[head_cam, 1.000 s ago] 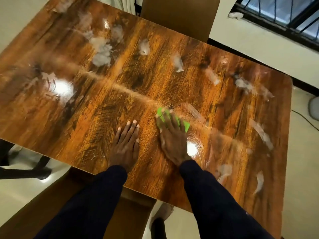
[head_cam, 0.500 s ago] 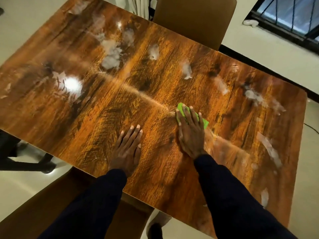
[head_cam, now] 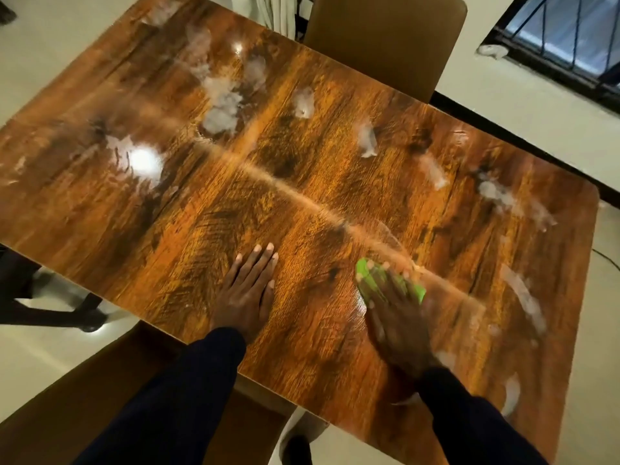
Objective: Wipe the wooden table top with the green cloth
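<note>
The glossy wooden table top [head_cam: 302, 169] fills most of the view, with white smears of foam scattered over its far and right parts. My right hand [head_cam: 396, 317] lies flat on the green cloth [head_cam: 367, 278], fingers straight, pressing it onto the wood near the front edge; the hand is motion-blurred. Only the cloth's left and right edges show around the fingers. My left hand [head_cam: 250, 290] rests flat on the bare wood to the left of the cloth, fingers straight and together.
A brown chair back [head_cam: 382, 38] stands at the table's far side and another brown seat [head_cam: 67, 414] sits below the near edge. White foam patches [head_cam: 221, 105] lie across the far half and streaks [head_cam: 523, 293] on the right. A barred window [head_cam: 563, 38] is at top right.
My right hand slid the green cloth to the right, then drew it back toward the near edge. The left hand stayed planted. The camera shifted slightly.
</note>
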